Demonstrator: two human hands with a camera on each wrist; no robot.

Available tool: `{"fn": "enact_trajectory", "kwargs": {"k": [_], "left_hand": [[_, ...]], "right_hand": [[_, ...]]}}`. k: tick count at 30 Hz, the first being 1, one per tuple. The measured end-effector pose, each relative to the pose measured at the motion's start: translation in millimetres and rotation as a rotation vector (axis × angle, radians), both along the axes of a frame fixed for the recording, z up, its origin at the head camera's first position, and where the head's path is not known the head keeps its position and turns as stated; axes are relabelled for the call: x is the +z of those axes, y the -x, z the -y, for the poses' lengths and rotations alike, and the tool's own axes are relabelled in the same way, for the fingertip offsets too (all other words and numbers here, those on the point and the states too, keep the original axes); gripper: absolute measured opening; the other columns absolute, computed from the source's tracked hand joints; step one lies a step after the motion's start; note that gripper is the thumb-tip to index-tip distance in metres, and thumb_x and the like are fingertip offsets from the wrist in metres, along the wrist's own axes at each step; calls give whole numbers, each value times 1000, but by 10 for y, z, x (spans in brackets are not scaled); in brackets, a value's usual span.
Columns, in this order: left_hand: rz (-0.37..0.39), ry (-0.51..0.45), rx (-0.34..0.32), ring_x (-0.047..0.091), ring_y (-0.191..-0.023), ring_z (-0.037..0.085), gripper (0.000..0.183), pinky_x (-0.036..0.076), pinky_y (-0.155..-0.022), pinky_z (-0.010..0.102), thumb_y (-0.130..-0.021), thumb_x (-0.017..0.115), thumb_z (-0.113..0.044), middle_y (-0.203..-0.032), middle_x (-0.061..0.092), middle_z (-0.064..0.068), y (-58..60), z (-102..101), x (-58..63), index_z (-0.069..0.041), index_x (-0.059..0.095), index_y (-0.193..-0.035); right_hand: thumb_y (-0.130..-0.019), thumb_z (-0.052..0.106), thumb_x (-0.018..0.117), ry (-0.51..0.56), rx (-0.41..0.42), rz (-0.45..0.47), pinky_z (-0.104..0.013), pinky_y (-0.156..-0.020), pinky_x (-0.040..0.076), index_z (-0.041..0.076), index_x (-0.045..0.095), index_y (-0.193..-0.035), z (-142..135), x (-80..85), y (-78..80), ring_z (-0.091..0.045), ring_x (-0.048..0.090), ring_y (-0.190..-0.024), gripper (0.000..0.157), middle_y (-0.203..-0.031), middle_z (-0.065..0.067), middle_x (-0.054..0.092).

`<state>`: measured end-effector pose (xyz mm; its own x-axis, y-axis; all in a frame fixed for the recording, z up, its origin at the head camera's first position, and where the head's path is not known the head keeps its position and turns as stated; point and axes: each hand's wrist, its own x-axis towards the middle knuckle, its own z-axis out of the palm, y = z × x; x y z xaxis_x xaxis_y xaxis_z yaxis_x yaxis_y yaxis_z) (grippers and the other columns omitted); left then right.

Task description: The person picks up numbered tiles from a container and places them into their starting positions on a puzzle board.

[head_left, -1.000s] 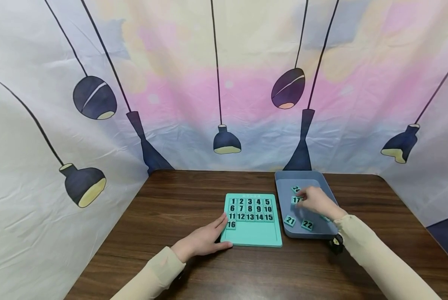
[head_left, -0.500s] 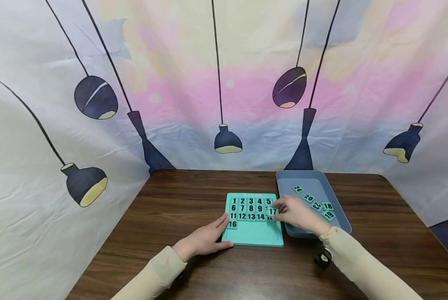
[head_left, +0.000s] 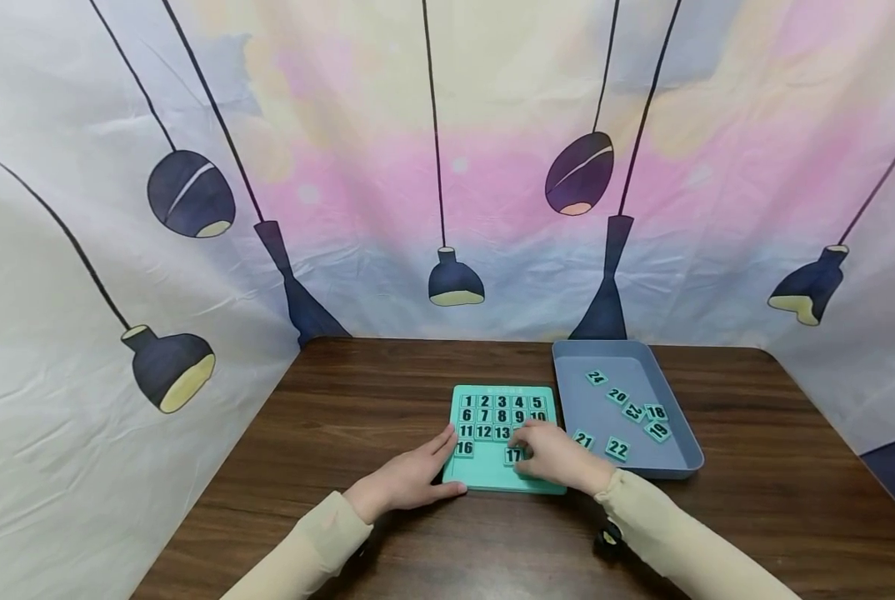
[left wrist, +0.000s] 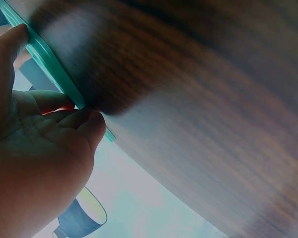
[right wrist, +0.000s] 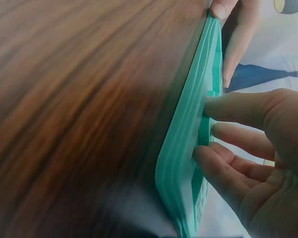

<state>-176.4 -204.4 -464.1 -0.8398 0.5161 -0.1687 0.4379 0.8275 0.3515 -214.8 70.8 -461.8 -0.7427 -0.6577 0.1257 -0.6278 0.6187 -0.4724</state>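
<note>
A mint-green number board [head_left: 485, 477] lies on the table with tiles 1 to 13 showing in rows, apart from a few that my right hand hides. Below them at the left sits tile 16 [head_left: 464, 448]. My right hand [head_left: 560, 456] pinches tile 17 [head_left: 512, 456] over the lower part of the board, right of 16 with a gap between. In the right wrist view the thumb [right wrist: 233, 109] and fingertips reach inside the board's raised rim. My left hand [head_left: 406, 481] rests against the board's left edge, its fingers fairly straight and the thumb at the front corner.
A blue-grey tray [head_left: 642, 367] stands right of the board, holding several loose tiles, among them 24 [head_left: 596, 377], 20 [head_left: 617, 396] and 22 [head_left: 617, 449]. The wooden table [head_left: 387, 392] ends at a printed cloth [head_left: 357, 275] behind.
My right hand took tile 17 from the tray and carried it left and toward me over the board's lower part. The left hand stays at the board's left edge.
</note>
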Motion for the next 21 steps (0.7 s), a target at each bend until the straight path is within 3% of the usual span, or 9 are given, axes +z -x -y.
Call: {"fn": "enact_trajectory", "kwargs": {"k": [8, 16, 21], "left_hand": [[-18, -6, -12, 34, -146, 29, 89, 41, -109, 44, -100, 52, -60, -168, 12, 12, 11, 27, -25, -2, 20, -161], [-2, -13, -11, 37, -145, 30, 89, 43, -106, 45, -100, 53, -58, -168, 13, 14, 4, 16, -13, -1, 21, -160], [1, -13, -11, 37, -144, 30, 88, 44, -106, 45, -100, 53, -58, -168, 13, 14, 10, 17, -13, -2, 21, -160]], "right_hand": [[-87, 11, 80, 18, -1, -19, -32, -68, 49, 5, 76, -108, 197, -3, 37, -11, 54, -75, 23, -97, -2, 63], [-88, 8, 78, 62, -32, 35, -27, -56, 40, 2, 74, -111, 385, -70, 82, -8, 45, -57, 24, -69, 5, 56], [-88, 8, 78, 99, -62, 63, -27, -54, 42, 3, 72, -109, 458, -82, 72, -8, 48, -55, 22, -68, 5, 56]]}}
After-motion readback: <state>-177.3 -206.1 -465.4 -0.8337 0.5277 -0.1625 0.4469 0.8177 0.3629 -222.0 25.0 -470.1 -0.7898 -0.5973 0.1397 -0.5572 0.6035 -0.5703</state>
